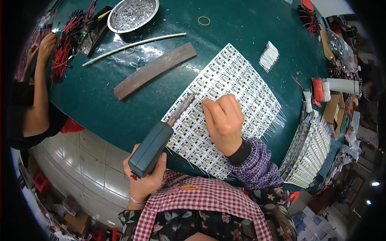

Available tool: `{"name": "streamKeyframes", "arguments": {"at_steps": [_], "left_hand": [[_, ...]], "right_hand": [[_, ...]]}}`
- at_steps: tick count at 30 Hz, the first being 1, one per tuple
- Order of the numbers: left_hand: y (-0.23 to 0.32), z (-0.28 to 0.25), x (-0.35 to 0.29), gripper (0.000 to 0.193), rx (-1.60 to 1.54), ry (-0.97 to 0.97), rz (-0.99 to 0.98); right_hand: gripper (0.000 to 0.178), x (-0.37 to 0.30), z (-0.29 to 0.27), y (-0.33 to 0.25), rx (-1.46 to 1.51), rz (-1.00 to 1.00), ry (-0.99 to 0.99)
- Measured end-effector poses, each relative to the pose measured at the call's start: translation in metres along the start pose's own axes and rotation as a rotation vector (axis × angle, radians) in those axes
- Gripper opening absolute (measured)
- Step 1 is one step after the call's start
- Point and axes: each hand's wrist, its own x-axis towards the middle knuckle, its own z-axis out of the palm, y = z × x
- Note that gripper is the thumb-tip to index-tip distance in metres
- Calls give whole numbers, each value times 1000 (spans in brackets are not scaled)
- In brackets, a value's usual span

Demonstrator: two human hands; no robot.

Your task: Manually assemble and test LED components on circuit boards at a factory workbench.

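My left hand (148,176) is closed round the grip of a dark green soldering gun (149,146). Its metal barrel points up and to the right, with the tip over the upper left part of a large sheet of small white circuit boards (237,80). Rows of yellowish and dark parts cover the sheet, and thin white wires stick out along its edges. Just right of the tip, my right hand (225,122) hovers low over the boards, fingers pinched together. Whatever sits between those fingertips is too small to make out.
A brown bar (155,70) and a pale thin tube (134,48) lie left of the boards. Behind them stands a bowl of metal scraps (134,15). White wires (269,56) lie far right; more boards (309,150) are stacked at right. A co-worker's hands (46,44) work beside red-black wires (66,52).
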Motion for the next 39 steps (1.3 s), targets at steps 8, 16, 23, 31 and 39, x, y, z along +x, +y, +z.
{"name": "streamKeyframes", "arguments": {"at_steps": [8, 16, 23, 31, 39], "left_hand": [[-4, 4, 2, 13, -15, 26, 35], [0, 5, 5, 13, -33, 13, 14], [-2, 1, 2, 13, 33, -8, 11], [-4, 2, -3, 14, 28, 64, 26], [-3, -2, -11, 16, 50, 67, -81]], "right_hand": [[18, 0, 1, 1, -17, -16, -8], [18, 0, 3, 0, -16, -21, -8], [17, -1, 3, 0, -24, -20, -9], [17, -1, 2, -2, -17, -12, -16], [15, 0, -7, -5, -6, 23, -30]]}}
